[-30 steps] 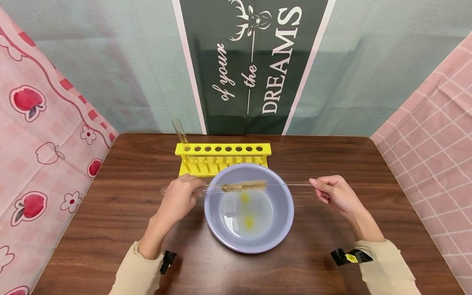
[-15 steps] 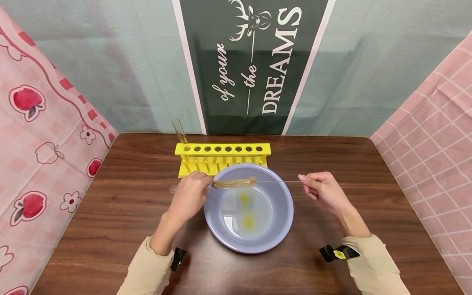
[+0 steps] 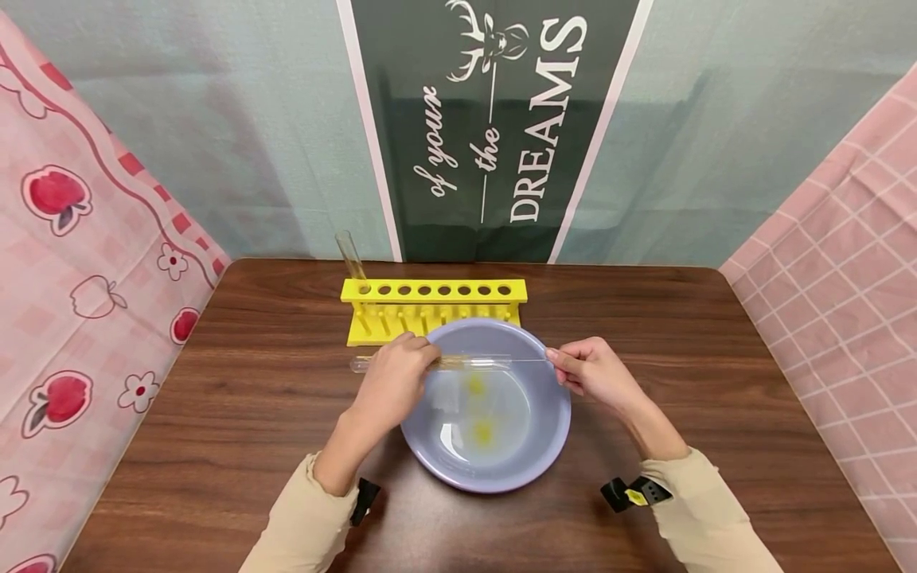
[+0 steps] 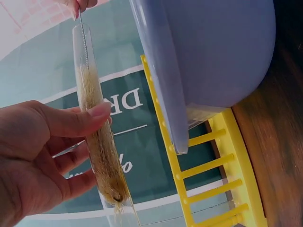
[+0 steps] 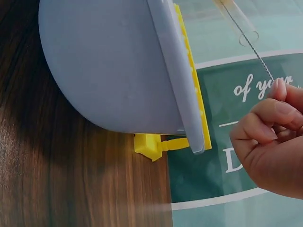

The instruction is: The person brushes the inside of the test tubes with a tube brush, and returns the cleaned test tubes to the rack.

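Note:
My left hand (image 3: 392,380) grips a clear glass test tube (image 3: 494,362) between thumb and fingers, lying sideways over the far part of a lavender basin (image 3: 556,414). Inside the tube sits a test tube brush with tan bristles (image 4: 105,156), its bristle part fully within the glass. The twisted wire handle (image 5: 253,48) comes out of the tube's mouth on the right. My right hand (image 3: 598,372) pinches that wire with thumb and forefinger, a short way from the mouth. Cloudy water with yellowish spots (image 3: 481,430) fills the bottom of the basin.
Behind the basin stands a yellow test tube rack (image 3: 433,291); another glass tube (image 3: 349,253) leans in its leftmost hole. All of this is on a dark wooden table (image 3: 236,382), with fabric hangings on three sides.
The brush has gone from the tube's mouth to deep inside it. My right hand has moved left, while my left hand with the tube has shifted somewhat right.

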A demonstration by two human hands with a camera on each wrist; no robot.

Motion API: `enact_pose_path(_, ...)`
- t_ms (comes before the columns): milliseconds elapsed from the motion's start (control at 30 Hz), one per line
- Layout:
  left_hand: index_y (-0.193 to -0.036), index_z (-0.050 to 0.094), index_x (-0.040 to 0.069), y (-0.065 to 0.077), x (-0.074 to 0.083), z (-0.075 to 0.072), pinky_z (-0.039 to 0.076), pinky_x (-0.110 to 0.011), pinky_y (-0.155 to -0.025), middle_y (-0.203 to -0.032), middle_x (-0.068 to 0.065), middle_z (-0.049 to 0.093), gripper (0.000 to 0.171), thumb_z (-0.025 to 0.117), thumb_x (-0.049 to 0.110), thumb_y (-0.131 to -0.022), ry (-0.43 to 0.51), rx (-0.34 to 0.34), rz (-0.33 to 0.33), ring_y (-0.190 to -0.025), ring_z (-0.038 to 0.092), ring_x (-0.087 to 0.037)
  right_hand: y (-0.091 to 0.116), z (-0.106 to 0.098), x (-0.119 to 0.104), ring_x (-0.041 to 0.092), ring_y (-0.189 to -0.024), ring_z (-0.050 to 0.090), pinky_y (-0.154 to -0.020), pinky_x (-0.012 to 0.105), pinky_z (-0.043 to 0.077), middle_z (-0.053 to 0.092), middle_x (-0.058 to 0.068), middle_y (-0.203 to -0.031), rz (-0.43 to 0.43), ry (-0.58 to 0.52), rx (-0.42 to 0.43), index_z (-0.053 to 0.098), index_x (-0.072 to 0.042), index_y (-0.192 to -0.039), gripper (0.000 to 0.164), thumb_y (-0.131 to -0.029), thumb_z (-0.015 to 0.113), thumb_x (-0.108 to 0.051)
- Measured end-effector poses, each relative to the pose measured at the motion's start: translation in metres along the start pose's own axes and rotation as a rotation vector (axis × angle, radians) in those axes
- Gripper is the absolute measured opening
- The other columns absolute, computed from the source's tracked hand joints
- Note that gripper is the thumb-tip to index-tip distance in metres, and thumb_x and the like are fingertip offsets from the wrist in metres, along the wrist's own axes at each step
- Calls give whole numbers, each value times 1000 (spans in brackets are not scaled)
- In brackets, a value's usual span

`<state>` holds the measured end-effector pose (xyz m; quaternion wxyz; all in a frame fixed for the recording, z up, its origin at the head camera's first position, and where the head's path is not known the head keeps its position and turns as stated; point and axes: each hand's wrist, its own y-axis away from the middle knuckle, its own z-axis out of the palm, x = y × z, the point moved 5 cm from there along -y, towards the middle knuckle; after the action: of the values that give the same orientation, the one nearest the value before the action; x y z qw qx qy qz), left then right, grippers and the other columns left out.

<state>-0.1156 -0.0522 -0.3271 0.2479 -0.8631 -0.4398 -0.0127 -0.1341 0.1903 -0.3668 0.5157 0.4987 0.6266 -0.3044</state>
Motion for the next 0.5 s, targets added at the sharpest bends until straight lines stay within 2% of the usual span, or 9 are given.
enact_pose_path(333,-71,65,7,-4,11,7,46,-33,-58,-68,-2,59,13,66,-6,-74,-6,-36,15,-66,54,-22,-4,15,-5,10,-40,33,-39,22,28,41,4,-49,0,15,-8,53,8,-60,38,-91,54,-13)
enact_pose_path(500,-71,64,7,-4,10,6,46,-33,-55,-69,-1,59,20,62,-12,-71,-22,-41,10,-66,54,-22,-4,18,-4,10,-40,33,-39,22,29,42,5,-50,25,-16,-22,52,13,-62,40,-92,53,-14)
